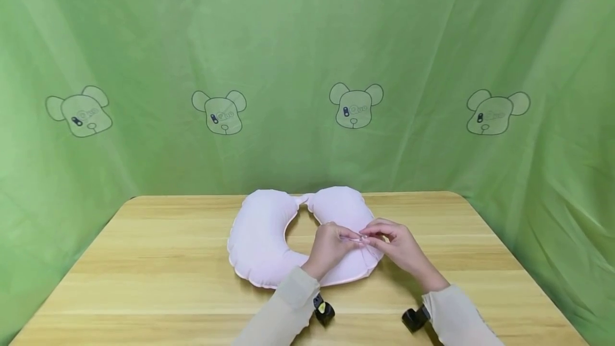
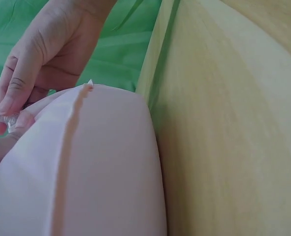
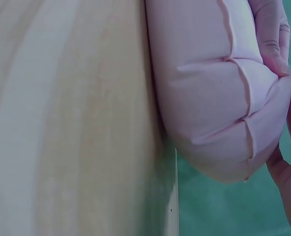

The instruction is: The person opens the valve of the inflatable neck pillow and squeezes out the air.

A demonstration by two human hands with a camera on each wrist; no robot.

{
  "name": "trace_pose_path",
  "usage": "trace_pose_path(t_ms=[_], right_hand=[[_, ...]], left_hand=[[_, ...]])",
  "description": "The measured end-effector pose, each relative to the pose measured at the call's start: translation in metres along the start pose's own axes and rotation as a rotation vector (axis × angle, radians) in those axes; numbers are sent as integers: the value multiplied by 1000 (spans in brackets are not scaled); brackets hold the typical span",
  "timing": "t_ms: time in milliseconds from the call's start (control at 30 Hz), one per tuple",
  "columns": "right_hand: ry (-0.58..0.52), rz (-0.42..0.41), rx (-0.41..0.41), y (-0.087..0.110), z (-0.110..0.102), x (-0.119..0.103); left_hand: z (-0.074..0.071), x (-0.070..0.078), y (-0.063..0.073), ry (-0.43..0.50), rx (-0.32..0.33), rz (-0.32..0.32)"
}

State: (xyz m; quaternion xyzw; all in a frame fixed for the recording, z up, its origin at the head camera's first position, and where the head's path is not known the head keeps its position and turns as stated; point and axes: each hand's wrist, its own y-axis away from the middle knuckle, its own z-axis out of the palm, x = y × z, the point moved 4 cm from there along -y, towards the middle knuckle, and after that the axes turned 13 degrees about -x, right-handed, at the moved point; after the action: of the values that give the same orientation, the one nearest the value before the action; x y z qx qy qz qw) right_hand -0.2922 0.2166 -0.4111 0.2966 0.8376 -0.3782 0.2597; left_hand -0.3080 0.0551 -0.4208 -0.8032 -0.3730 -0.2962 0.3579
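Observation:
A pale pink inflatable neck pillow (image 1: 261,228), U-shaped and puffed up, lies on the table with its two ends at the far side. Over its right arm, my left hand (image 1: 329,247) pinches the cover beside a small clear plastic air valve (image 2: 10,119). From the other side my right hand (image 1: 399,244) holds that valve between thumb and fingers. The fingertips of both hands nearly meet there and hide most of the valve. In the right wrist view the pillow's fabric (image 3: 209,98) is drawn into creases toward the pinched spot.
The pillow rests on a wood-grain table (image 1: 158,260). Behind and beside the table hangs a green curtain (image 1: 288,31) with printed bear heads. Black wrist cameras (image 1: 324,313) hang beneath both sleeves, close above the tabletop.

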Motion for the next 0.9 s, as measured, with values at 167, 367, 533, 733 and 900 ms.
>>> trace_pose_path(t_ms=[167, 367, 533, 733, 900], right_hand=[[12, 14, 4, 0, 2, -5], [9, 45, 37, -1, 4, -1], [-45, 100, 53, -1, 5, 1], [-100, 155, 65, 0, 8, 4], [-94, 154, 80, -3, 9, -4]], left_hand=[[2, -1, 2, 10, 3, -11], [-1, 1, 1, -29, 17, 4], [-2, 2, -1, -28, 19, -17], [1, -1, 1, -2, 14, -55], [-1, 2, 1, -4, 26, -55]])
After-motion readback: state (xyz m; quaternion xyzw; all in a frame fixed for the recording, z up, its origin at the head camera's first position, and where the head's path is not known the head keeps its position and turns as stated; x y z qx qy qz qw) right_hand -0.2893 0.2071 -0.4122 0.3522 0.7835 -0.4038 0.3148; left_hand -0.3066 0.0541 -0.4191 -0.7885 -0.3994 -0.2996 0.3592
